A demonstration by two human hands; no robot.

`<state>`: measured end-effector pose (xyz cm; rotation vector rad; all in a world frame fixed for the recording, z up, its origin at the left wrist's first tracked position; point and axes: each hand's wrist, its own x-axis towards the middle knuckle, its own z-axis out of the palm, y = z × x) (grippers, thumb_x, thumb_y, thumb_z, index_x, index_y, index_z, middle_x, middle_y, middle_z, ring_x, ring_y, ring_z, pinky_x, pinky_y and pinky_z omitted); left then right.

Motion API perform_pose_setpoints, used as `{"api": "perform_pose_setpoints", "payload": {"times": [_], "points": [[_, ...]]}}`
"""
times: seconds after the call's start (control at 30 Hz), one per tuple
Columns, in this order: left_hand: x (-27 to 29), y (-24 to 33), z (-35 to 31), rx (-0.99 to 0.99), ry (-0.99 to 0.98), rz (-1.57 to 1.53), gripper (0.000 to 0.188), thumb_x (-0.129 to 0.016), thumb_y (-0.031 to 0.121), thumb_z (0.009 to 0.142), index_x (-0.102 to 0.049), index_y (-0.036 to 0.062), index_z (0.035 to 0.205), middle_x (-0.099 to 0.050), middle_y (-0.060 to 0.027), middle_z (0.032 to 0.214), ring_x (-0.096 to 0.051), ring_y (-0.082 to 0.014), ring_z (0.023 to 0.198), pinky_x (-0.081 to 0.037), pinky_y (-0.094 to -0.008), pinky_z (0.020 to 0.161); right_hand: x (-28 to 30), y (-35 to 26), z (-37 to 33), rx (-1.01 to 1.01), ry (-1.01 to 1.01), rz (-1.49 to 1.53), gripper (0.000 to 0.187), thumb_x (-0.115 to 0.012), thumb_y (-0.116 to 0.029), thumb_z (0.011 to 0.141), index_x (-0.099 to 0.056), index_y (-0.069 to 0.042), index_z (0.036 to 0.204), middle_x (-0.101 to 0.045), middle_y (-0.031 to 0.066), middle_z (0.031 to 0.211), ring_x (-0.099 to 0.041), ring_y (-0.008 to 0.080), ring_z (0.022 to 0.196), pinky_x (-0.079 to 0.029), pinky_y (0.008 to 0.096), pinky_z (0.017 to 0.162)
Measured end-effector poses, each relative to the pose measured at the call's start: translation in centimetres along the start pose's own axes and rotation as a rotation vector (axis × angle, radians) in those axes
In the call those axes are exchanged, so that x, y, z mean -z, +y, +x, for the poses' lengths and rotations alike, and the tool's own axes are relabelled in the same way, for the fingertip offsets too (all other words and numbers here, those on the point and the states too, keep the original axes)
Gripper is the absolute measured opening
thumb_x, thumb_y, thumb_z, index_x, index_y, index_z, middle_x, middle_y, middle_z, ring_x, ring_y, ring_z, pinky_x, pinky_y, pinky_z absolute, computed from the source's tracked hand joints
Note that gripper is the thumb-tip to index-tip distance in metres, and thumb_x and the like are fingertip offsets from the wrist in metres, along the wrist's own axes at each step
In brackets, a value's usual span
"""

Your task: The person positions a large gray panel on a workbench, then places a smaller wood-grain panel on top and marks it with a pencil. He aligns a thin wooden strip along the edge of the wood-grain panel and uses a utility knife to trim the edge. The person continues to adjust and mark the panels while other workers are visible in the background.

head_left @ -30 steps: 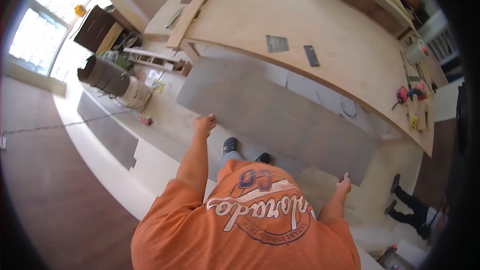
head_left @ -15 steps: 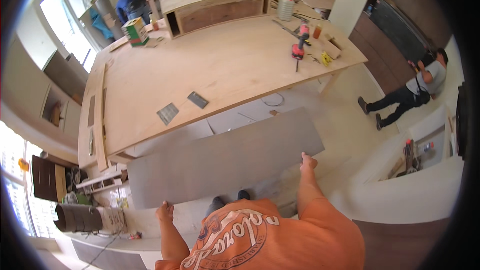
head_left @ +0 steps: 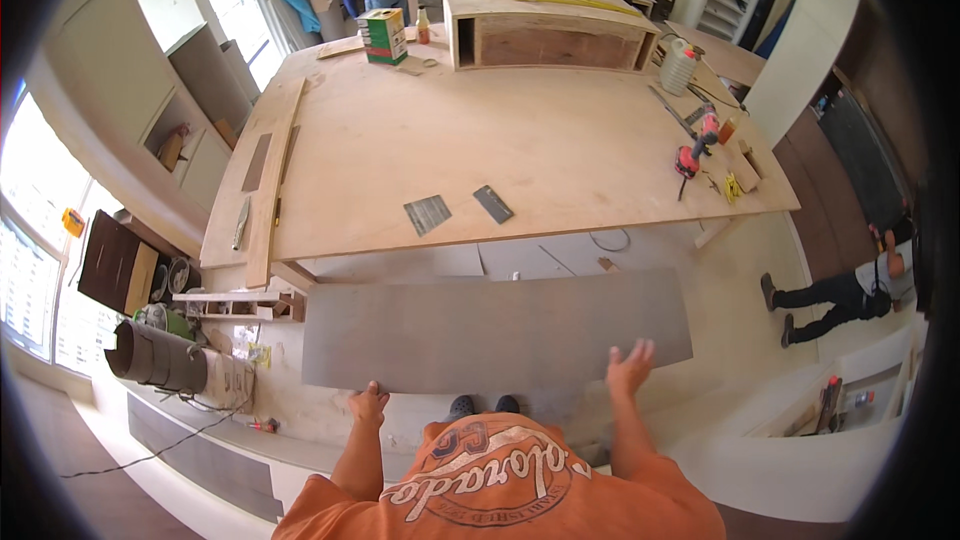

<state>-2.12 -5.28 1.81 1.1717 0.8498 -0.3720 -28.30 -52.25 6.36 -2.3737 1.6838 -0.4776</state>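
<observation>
A long grey laminate sheet [head_left: 500,330] stretches out in front of me, just above my feet and below the workbench edge. My left hand [head_left: 369,405] grips its near edge toward the left end, with the fingers closed over the rim. My right hand [head_left: 629,368] is over the sheet's near right part, fingers spread and blurred a little by motion. Whether its palm touches the surface I cannot tell.
Ahead stands a wide wooden workbench [head_left: 400,140] bearing a curved wooden box [head_left: 550,40], a red cordless drill [head_left: 697,145], two small grey pieces and a tin [head_left: 382,35]. A person [head_left: 840,290] stands at right; others work beyond. A rolled sheet [head_left: 160,358] lies left.
The sheet has levelled and shifted right in view as my head turned left. My right hand has let go of the right edge and opened; my left hand keeps its hold.
</observation>
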Motion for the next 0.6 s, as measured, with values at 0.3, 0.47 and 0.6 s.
{"api": "perform_pose_setpoints", "payload": {"times": [0.3,0.47,0.6], "points": [[1.2,1.0,-0.1,-0.020,-0.012,0.113,0.041,-0.062,0.015,0.090,-0.045,-0.0102,0.118,-0.056,-0.0211,0.109,-0.062,-0.0344,0.098,-0.056,-0.0450,0.083,-2.6,-14.5,-10.2,0.765,-0.431,0.187,0.062,-0.072,-0.034,0.079,-0.051,-0.001,0.128,-0.037,0.0235,0.144,-0.033,0.0424,0.133,-0.028,0.0528,0.108],[6.0,3.6,0.6,-0.416,0.274,0.749,0.047,-0.067,0.031,0.086,-0.054,-0.0066,0.111,-0.062,-0.0204,0.098,-0.062,-0.0277,0.087,-0.051,-0.0398,0.077,-3.9,-17.7,-10.5,0.680,-0.356,0.371,0.056,-0.070,-0.032,0.082,-0.053,0.000,0.125,-0.039,0.0230,0.142,-0.035,0.0434,0.130,-0.029,0.0534,0.107],[8.0,11.0,0.3,-0.528,0.136,0.663,0.051,-0.067,0.037,0.085,-0.056,-0.0033,0.114,-0.065,-0.0196,0.101,-0.062,-0.0329,0.089,-0.048,-0.0404,0.084,-2.8,-26.4,-12.9,0.606,-0.357,0.508,0.059,-0.071,-0.036,0.082,-0.053,0.000,0.126,-0.036,0.0233,0.145,-0.033,0.0441,0.132,-0.030,0.0529,0.107]]}}
